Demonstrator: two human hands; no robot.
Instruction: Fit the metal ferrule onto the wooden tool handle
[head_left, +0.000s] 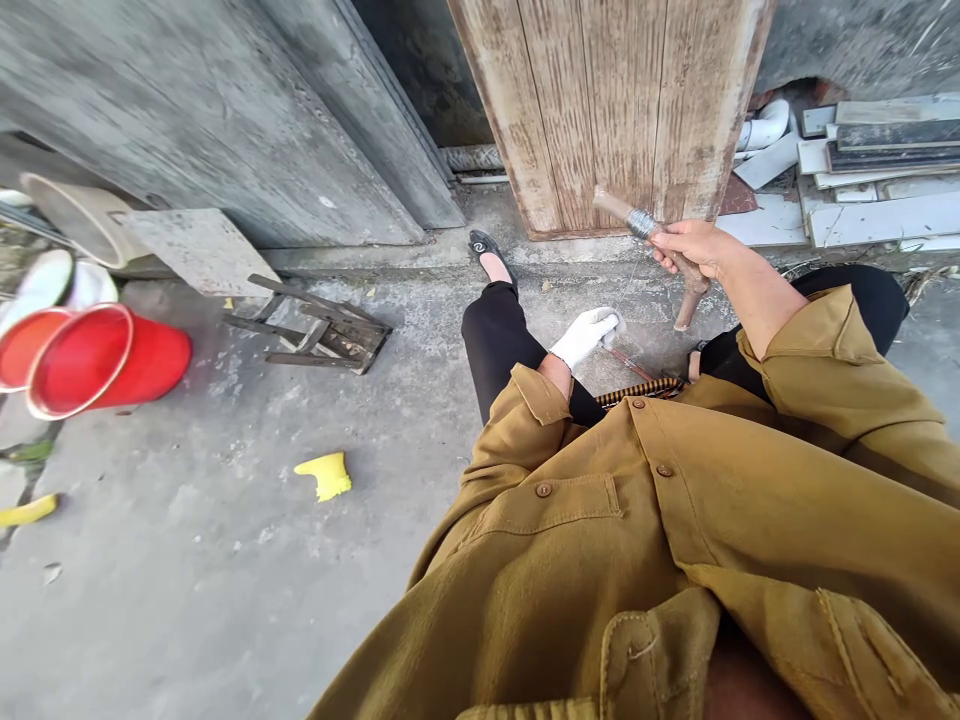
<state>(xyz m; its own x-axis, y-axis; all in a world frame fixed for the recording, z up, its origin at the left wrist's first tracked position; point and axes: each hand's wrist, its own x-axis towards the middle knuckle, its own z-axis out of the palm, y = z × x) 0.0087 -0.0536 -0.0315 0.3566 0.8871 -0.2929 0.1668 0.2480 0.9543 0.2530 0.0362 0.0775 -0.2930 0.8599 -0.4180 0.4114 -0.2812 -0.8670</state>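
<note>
Mustard-brown cloth of the person's jacket (675,540) fills the near foreground, buttoned, with a flap pocket and coarse seams. Beyond it stretch black trouser legs, and one flat black shoe (487,247) rests on the concrete floor (225,580), which is grey, rough and stained. The right hand (694,248), bare, is closed round a worn wooden stick (651,250) held aslant above the right knee; a band of thin silver wire (641,223) is wound round the stick just beyond the fingers. The left hand (586,335), in a white glove, hangs lower between the knees with its fingers pinched together; what they pinch is too small to tell. A weathered plank door (615,110) stands at the far edge of the floor, pale tiles (877,190) piled to its right. Toward the left edge lie red plastic buckets (97,360) on their sides, a collapsed wooden stool (315,330), and a yellow scrap (326,475).
</note>
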